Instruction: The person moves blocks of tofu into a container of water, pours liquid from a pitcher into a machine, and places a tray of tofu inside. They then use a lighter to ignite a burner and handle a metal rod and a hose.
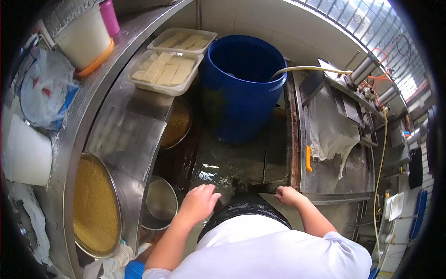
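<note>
My left hand (200, 202) hangs in front of my body with its fingers loosely bent and the thumb apart, nothing in it. A metal pot (161, 199) stands low, just left of that hand. On the other side, my right hand (289, 195) is curled closed near the front corner of a steel press table, and no object shows in it. Ahead of me a tall blue barrel (244, 104) stands on the wet floor, with a pale hose (316, 68) running over its rim.
Two white trays of pale blocks (165, 69) sit on the steel counter (125, 135) at left. Closer is a wide bowl of yellowish grains (95, 204). White cloth (332, 132) drapes the press at right, beside an orange handle (308, 158). Wet floor (218, 158) lies ahead.
</note>
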Tool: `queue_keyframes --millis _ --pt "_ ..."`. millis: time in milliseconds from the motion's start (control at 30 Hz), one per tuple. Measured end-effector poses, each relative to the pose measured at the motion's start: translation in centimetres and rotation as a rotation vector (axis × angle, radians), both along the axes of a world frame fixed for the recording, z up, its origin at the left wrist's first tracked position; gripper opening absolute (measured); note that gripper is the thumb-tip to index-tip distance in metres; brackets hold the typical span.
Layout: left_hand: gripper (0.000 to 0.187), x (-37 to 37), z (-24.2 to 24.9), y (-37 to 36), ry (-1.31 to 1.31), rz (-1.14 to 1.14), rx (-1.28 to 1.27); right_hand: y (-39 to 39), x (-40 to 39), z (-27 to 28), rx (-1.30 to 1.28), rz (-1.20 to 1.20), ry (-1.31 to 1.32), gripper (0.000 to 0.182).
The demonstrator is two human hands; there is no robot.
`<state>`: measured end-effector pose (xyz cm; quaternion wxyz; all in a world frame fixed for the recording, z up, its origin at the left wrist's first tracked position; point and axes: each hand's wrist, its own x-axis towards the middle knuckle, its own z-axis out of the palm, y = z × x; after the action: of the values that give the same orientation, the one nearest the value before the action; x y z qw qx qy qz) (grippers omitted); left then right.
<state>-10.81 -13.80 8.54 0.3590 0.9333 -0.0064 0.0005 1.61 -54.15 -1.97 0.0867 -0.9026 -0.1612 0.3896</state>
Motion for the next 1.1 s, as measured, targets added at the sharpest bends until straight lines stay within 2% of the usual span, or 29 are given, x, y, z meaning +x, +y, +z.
queue_keyframes --millis 233,300,367,433,467,500,700,800,900,967,1033,1100 --pt "0.026 1.6 1.4 -5.7 0.053 -0.273 -0.051 -1.8 -5.5 4.1 0.242 -0.189 0.012 0.03" --pt "0.027 1.4 2.0 -7.1 0.233 -0.376 -0.106 -2.1 -6.4 6.6 0.308 -0.253 0.04 0.03" --pt "0.026 1.3 2.9 -8.3 0.32 -0.426 -0.113 -2.6 -6.8 9.4 0.403 -0.298 0.225 0.03" --pt "0.027 0.6 2.8 -9.5 0.545 -0.534 -0.164 -4.2 -7.7 11.1 0.509 -0.282 0.275 0.03" --pt "0.026 0.3 2.5 -10.2 0.526 -0.585 -0.158 -5.2 -8.1 11.4 0.601 -0.247 0.323 0.03" --pt "0.026 -0.4 2.4 -11.0 0.521 -0.576 -0.152 -6.3 -8.6 11.7 0.691 -0.207 0.372 0.029" --pt "0.033 -4.9 3.7 -16.4 0.66 -0.548 -0.21 -14.5 -11.6 11.6 0.745 -0.153 0.427 0.032" --pt "0.034 -8.8 3.1 -18.4 0.775 -0.493 -0.207 -18.8 -13.3 10.7 0.712 -0.225 0.63 0.031" --pt "0.034 -13.6 2.3 -19.3 0.924 -0.427 -0.209 -21.8 -15.0 10.2 0.635 -0.175 0.8 0.029" --pt "0.036 -16.4 2.8 -19.9 1.18 -0.329 -0.279 -23.2 -16.2 9.9 0.667 -0.159 0.833 0.031" --pt "0.035 -18.6 3.6 -20.7 1.207 -0.296 -0.327 -23.9 -17.1 10.1 0.652 -0.163 0.831 0.034" --pt "0.033 -19.7 6.0 -22.0 1.092 -0.285 -0.265 -24.6 -17.8 10.1 0.641 -0.106 0.818 0.035"
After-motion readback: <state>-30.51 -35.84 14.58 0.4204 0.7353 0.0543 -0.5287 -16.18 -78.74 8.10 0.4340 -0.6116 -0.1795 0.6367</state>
